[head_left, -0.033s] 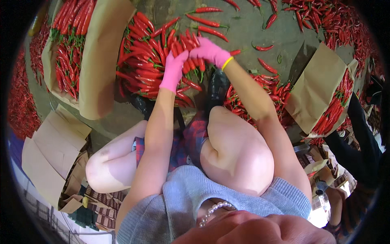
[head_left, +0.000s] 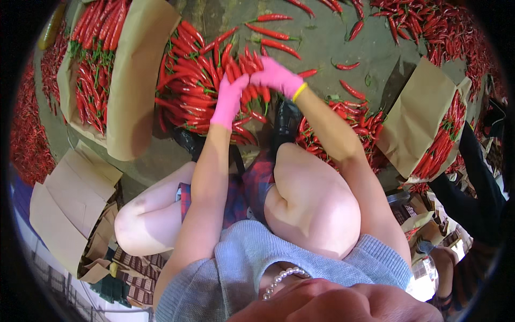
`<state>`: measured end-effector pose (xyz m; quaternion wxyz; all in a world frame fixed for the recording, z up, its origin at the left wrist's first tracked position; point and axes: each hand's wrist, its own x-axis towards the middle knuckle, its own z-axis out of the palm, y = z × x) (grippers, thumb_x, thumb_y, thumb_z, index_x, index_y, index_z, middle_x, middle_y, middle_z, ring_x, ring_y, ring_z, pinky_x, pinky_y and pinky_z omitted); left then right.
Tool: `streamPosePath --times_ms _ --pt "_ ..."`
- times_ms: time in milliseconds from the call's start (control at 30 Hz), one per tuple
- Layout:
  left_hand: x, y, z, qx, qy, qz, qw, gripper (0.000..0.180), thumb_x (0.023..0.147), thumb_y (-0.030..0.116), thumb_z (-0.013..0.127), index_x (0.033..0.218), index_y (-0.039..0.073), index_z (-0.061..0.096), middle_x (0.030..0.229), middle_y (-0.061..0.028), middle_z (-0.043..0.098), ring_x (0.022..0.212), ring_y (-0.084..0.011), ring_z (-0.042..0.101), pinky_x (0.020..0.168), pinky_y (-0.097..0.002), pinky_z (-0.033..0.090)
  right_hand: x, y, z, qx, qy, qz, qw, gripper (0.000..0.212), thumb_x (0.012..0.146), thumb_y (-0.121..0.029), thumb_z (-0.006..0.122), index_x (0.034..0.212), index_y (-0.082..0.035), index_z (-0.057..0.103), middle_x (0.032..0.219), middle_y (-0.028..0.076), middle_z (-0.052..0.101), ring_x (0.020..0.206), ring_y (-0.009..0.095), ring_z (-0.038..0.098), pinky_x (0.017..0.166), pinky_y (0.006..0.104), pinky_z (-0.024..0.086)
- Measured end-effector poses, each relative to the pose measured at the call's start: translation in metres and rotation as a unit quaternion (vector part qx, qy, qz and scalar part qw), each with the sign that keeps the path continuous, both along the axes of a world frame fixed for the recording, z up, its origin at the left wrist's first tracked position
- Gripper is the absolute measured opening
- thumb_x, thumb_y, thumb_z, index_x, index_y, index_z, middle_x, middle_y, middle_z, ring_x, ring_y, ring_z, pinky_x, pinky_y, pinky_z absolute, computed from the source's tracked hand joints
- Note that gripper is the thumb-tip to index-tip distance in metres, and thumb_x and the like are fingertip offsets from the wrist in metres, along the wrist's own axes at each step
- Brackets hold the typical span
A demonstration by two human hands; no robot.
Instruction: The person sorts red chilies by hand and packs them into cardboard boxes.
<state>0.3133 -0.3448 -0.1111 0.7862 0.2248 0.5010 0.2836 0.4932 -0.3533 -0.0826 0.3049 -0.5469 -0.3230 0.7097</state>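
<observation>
Both my hands wear pink gloves, and they are close together over a heap of red chili peppers (head_left: 189, 80) on the floor in front of me. My left hand (head_left: 229, 97) is closed on the near left side of a bunch of chili peppers (head_left: 250, 64). From the right, my right hand (head_left: 277, 76) curls round the same bunch, its yellow cuff at the wrist. Several green stems in the bunch point toward me. Parts of the fingers are hidden behind the peppers.
An open brown carton (head_left: 140, 80) with chili peppers laid in rows stands at left. Another paper-lined box (head_left: 410, 115) of peppers sits at right. Flattened cardboard (head_left: 75, 198) is near my left knee. Loose peppers (head_left: 273, 33) lie ahead; a larger pile (head_left: 429, 24) is far right.
</observation>
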Motion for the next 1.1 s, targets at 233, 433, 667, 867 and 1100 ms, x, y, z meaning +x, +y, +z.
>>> streamPosePath --times_ms 233,433,667,867,1100 --pt "0.029 -0.012 0.017 -0.015 -0.031 -0.042 0.999 0.054 0.091 0.004 0.063 0.142 0.004 0.046 0.128 -0.0087 0.062 0.114 -0.0197 0.061 0.099 -0.0356 0.049 0.003 -0.054 -0.005 -0.019 0.000 -0.220 0.975 0.044 0.075 -0.003 0.069 0.119 0.000 0.063 0.095 0.004 0.069 0.086 0.012 0.063 0.077 0.0295 0.053" --pt "0.037 -0.022 0.010 0.043 -0.016 -0.051 0.998 0.056 0.092 0.005 0.064 0.143 0.005 0.041 0.126 -0.0093 0.060 0.110 -0.0206 0.062 0.094 -0.0371 0.052 0.014 -0.057 -0.019 -0.027 0.099 -0.226 0.969 0.034 0.079 0.003 0.065 0.112 -0.001 0.061 0.092 0.004 0.067 0.079 0.015 0.064 0.068 0.0304 0.054" --pt "0.079 -0.074 0.039 -0.107 -0.199 0.026 0.974 0.049 0.096 0.010 0.060 0.143 0.006 0.046 0.137 -0.0121 0.057 0.121 -0.0247 0.060 0.102 -0.0426 0.051 0.070 -0.069 0.036 0.002 0.005 -0.054 0.999 0.043 0.078 -0.004 0.067 0.121 -0.002 0.062 0.097 0.006 0.069 0.081 0.013 0.063 0.073 0.0296 0.054" --pt "0.141 -0.099 -0.023 -0.205 -0.246 0.084 0.944 0.032 0.095 0.019 0.064 0.125 0.010 0.059 0.116 -0.0066 0.068 0.104 -0.0221 0.067 0.093 -0.0403 0.053 0.120 -0.026 0.002 -0.127 -0.280 0.239 0.921 0.058 0.064 -0.028 0.074 0.115 -0.001 0.068 0.101 0.014 0.072 0.092 0.026 0.067 0.081 0.0381 0.054" --pt "0.119 -0.089 -0.009 -0.136 -0.220 0.081 0.962 0.040 0.093 0.016 0.066 0.131 0.009 0.055 0.122 -0.0077 0.065 0.108 -0.0232 0.065 0.094 -0.0424 0.053 0.109 -0.028 0.028 -0.069 -0.176 0.167 0.968 0.057 0.067 -0.020 0.073 0.121 -0.003 0.063 0.107 0.011 0.068 0.097 0.023 0.063 0.085 0.0385 0.052"
